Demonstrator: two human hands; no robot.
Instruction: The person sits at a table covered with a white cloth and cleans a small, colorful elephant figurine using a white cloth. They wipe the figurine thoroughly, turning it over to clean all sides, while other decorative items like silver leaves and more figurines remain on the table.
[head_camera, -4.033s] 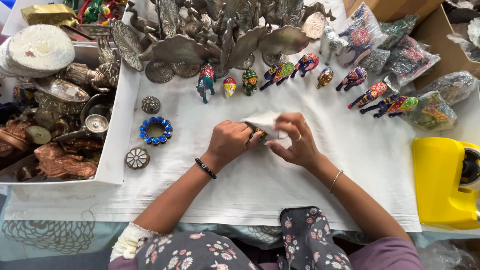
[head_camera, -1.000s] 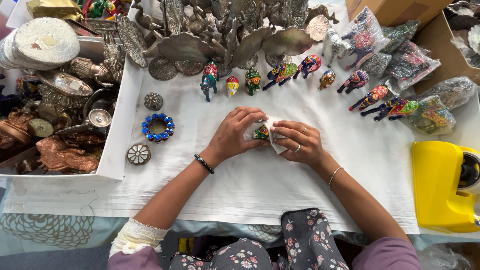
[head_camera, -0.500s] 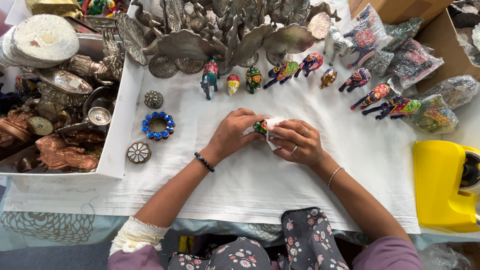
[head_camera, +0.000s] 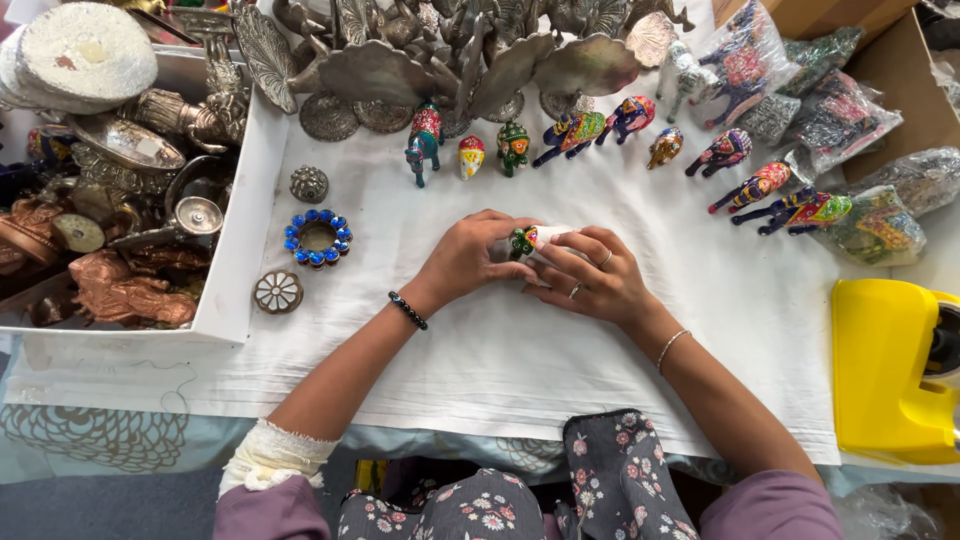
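**Here, two hands close on a small painted figurine**

Up and to the left of the left hand (head_camera: 468, 258), a white tray (head_camera: 243, 215) holds a jumble of copper and silver metal ornaments. The small green figurine (head_camera: 522, 241) sits between both hands over the white cloth (head_camera: 480, 350), its painted end showing toward the left hand; its long axis is mostly hidden. The left hand curls shut on it. The right hand (head_camera: 590, 275) pinches it with a white wrapping (head_camera: 553, 236). Beyond the fingers stands a row of painted animal figures (head_camera: 570, 130).
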